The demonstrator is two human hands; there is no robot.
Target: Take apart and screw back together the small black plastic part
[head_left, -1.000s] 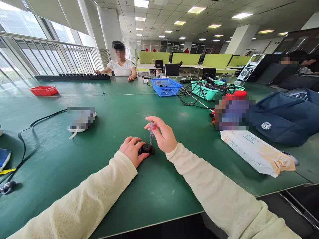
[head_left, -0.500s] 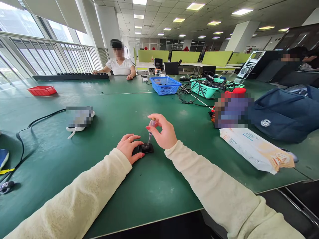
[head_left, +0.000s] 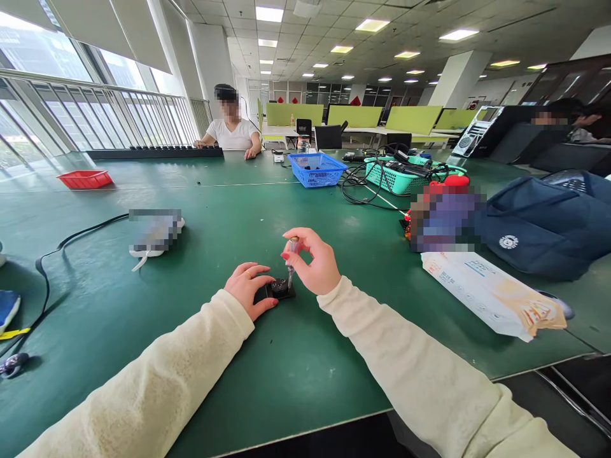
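Note:
A small black part (head_left: 280, 289) lies flat on the green table, near the middle of the view. My left hand (head_left: 247, 289) grips its left end, thumb on the near side and fingers on the far side. Over its right end, my right hand (head_left: 312, 259) holds a small screwdriver (head_left: 293, 257) with a clear handle, thumb and fingers round it. The screwdriver stands nearly upright, its tip down at the right side of the black part. Whether the tip touches it is too small to tell.
On the green table (head_left: 296, 381) are a red tray (head_left: 86, 180), a blue basket (head_left: 317, 172), a green basket (head_left: 401, 181) with cables, a white packet (head_left: 487, 289), a navy bag (head_left: 548, 222) and a cabled device (head_left: 157, 235). A person (head_left: 233, 132) sits across.
The screwdriver's tip has shifted right, from the middle of the black part to its right side, and the tool is more upright. The whole view has moved slightly down.

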